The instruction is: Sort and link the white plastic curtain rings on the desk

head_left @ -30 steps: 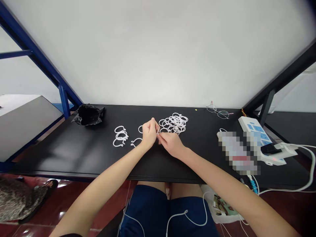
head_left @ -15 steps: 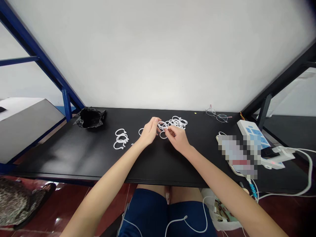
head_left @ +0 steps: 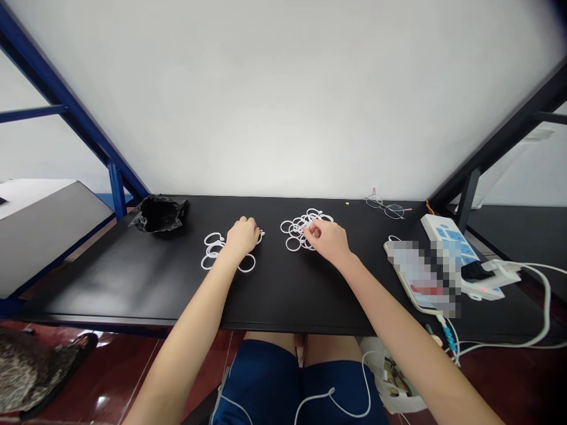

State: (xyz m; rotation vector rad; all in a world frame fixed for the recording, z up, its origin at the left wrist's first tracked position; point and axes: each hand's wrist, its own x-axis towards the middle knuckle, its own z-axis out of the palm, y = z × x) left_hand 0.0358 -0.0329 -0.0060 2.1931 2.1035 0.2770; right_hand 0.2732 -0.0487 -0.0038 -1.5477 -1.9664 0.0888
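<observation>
My left hand [head_left: 243,236] is above the left part of the tabletop with curled fingers. Its fingertips are hidden, so whatever it holds cannot be made out. A white plastic curtain ring [head_left: 261,236] shows partly beside those fingers, and another ring [head_left: 247,263] lies just below the hand. Several more rings [head_left: 212,251] form a loose group to the left, partly covered by my wrist. Over the larger heap of white curtain rings [head_left: 293,244], my right hand [head_left: 328,239] is closed, thumb and fingertips pinched at a ring.
A crumpled black plastic bag [head_left: 159,213] stands open at the back left of the black table [head_left: 274,295]. Eyeglasses [head_left: 394,211] lie near the wall. On the right are a phone [head_left: 420,277], a white power strip [head_left: 449,236] and trailing white cables [head_left: 547,295].
My left hand has left the heap and moved left to the smaller ring group. My right hand has shifted slightly right and stays at the heap. The view has shifted slightly.
</observation>
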